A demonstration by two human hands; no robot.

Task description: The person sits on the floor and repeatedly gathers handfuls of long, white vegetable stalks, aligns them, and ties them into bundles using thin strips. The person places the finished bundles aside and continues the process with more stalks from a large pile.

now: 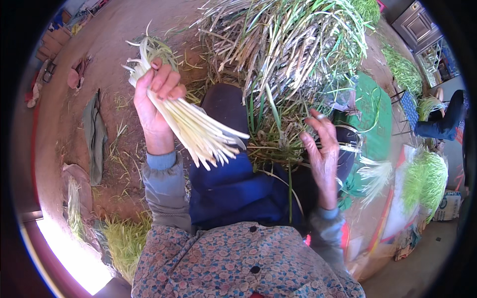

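My left hand (160,89) is closed around a bundle of pale yellow-white plant stalks (201,126), held over my left leg with the cut-looking ends pointing down to the right. Near my right knee, my right hand (324,149) has its fingers apart and shows no stalk in its grip. It is beside the lower edge of a large heap of long stalks (283,48), part brown and dry, part green. Loose green leaves (275,108) hang from the heap between my knees.
Green sacking (374,119) and a small pale bundle (376,178) lie at right, with a larger green bunch (425,182) farther out. A dark cloth (95,138) and yellow-green stalks (126,242) lie at left. Another person's leg (443,123) shows at far right beside a blue-seated stool (406,111).
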